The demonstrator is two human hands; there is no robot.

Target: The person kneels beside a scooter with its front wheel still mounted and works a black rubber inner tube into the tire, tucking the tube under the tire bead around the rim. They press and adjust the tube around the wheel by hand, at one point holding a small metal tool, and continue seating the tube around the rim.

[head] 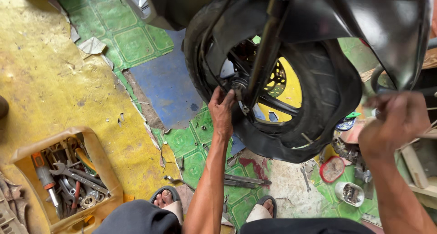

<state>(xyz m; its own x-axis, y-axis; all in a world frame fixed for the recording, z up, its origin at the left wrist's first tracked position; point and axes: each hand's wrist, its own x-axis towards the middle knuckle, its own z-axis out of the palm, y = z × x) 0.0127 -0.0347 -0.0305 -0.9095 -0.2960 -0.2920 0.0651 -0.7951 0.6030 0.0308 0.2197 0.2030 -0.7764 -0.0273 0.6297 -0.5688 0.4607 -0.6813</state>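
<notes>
A motorcycle front wheel [318, 79] with a black tyre and black spokes fills the upper middle, under a black mudguard [387, 29] and beside a fork leg [266, 47]. My left hand [222, 112] reaches up to the hub, its fingers pressed against the axle end [239, 89] at the foot of the fork. My right hand [396, 122] is raised at the right of the tyre and blurred; its fingers are curled, and I cannot tell whether it holds anything. A loose black inner tube [291, 145] hangs around the tyre's lower edge.
A yellow plastic box [102, 163] of spanners and screwdrivers sits at lower left. Loose tools [246, 180] lie on the green tiled floor between my sandalled feet. A red lid [332, 169] and a small white tub of parts [349, 194] lie at lower right.
</notes>
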